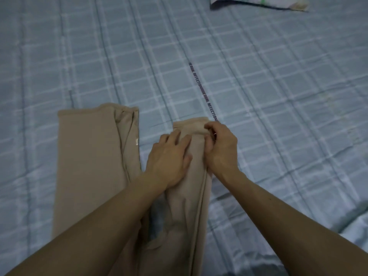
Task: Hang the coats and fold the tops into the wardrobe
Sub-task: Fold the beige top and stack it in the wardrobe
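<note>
Blue plaid quilted bedspread [258,96] fills view; dim, even light.

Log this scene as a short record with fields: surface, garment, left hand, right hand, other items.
surface: blue checked quilted bedcover
garment: beige fabric garment, two long sections lying side by side
left hand: flat, pressing the right-hand section
right hand: pinching that section's far edge
other: striped folded cloth at the far edge; dark lettered strip on the bedcover

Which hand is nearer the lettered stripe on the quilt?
Right. The right hand pinches the beige garment beside the lettered stripe; the left hand presses it farther left.
</note>
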The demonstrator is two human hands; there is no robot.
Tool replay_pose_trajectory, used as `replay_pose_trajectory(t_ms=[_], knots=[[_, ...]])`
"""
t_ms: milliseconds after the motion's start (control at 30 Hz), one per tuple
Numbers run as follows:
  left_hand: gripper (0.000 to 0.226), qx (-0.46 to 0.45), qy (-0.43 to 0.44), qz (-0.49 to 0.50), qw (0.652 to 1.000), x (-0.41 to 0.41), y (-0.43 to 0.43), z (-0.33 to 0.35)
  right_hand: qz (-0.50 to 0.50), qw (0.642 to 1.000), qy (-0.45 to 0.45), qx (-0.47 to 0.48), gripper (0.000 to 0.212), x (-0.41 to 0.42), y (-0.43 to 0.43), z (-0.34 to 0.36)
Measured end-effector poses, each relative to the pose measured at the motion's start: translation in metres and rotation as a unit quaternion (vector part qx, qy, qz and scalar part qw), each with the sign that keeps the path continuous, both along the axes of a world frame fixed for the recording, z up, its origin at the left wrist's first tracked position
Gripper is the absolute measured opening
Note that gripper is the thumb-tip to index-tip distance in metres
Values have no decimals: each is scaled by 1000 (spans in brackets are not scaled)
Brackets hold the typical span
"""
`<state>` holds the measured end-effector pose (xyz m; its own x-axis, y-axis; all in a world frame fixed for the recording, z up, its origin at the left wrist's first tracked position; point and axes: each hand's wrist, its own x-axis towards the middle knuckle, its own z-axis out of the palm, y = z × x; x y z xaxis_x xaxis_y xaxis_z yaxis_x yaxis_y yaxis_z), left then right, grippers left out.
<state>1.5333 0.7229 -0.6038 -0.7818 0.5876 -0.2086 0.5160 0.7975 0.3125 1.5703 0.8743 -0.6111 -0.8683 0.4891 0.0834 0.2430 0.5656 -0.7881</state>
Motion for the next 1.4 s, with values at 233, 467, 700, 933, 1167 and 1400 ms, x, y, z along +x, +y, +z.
replay_pose_trajectory(t_ms=[233,467,700,933,1167,1400], knots=[[54,24,-2,-78,997,5,66,11,-135,991,8,13,29,22,69,14],[57,-30,26,-144,989,40,72,-11,-126,981,-142,-41,56,66,78,-2],[43,123,-18,-80,989,42,86,-6,-148,981,-110,-66,59,71,65,5],[15,369,-318,179,855,24,121,24,-2,995,-40,-88,72,74,43,19],[10,399,-229,249,852,14,116,20,119,990,-20,-70,70,70,40,21],[11,422,-130,279,853,-10,72,32,121,990,76,-14,44,39,11,20]])
